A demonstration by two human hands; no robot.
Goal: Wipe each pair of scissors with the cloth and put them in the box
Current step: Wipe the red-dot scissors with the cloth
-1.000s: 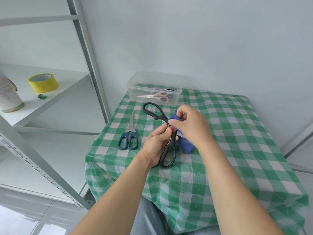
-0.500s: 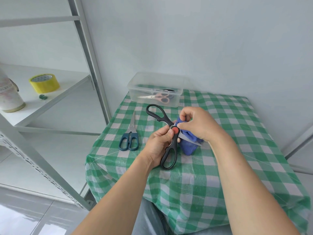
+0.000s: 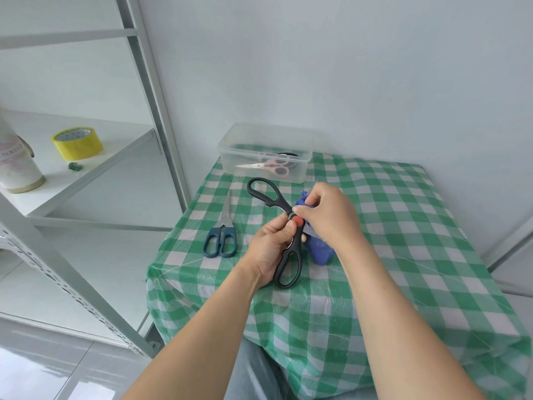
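Black-handled kitchen scissors with a red pivot (image 3: 298,221): held over the green-and-white checked table (image 3: 389,226), spread wide, one loop pointing away toward the box, the other toward the person, blades running right into a bunched blue cloth (image 3: 320,249). Left hand (image 3: 271,246) grasps the near handle by the pivot; right hand (image 3: 328,215) pinches the cloth. Teal-handled scissors (image 3: 222,236) lie left, tips away. Clear plastic box (image 3: 227,163) holds pink-handled scissors (image 3: 277,168).
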